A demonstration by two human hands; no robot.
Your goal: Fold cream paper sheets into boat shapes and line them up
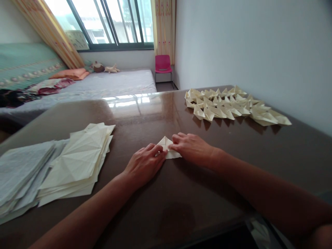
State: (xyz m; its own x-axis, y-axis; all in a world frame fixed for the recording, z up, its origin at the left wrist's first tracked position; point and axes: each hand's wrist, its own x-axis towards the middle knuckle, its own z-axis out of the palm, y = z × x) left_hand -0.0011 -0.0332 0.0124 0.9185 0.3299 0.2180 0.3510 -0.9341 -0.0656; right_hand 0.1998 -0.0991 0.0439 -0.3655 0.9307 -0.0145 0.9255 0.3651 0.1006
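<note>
A small cream sheet of folded paper (173, 154) lies on the brown tabletop (145, 218), its pointed top facing away from me. My left hand (147, 160) is closed on its left side, thumb and fingertips on the paper. On the right side my right hand (193, 148) grips it too, fingers curled and pressed to the surface. Both hands cover much of the sheet, so the folds beneath them are hidden. To the left rests a stack of creased cream sheets (80, 152). Far right stand several rows of folded paper shapes (220, 103) with pointed tips.
A pile of printed papers (23, 173) sits beside the creased stack at the left. Dark flat objects (228, 238) lie at the near edge. Beyond the table are a bed (129, 79), a pink chair (163, 64) and a window; a wall (246, 45) runs along the right.
</note>
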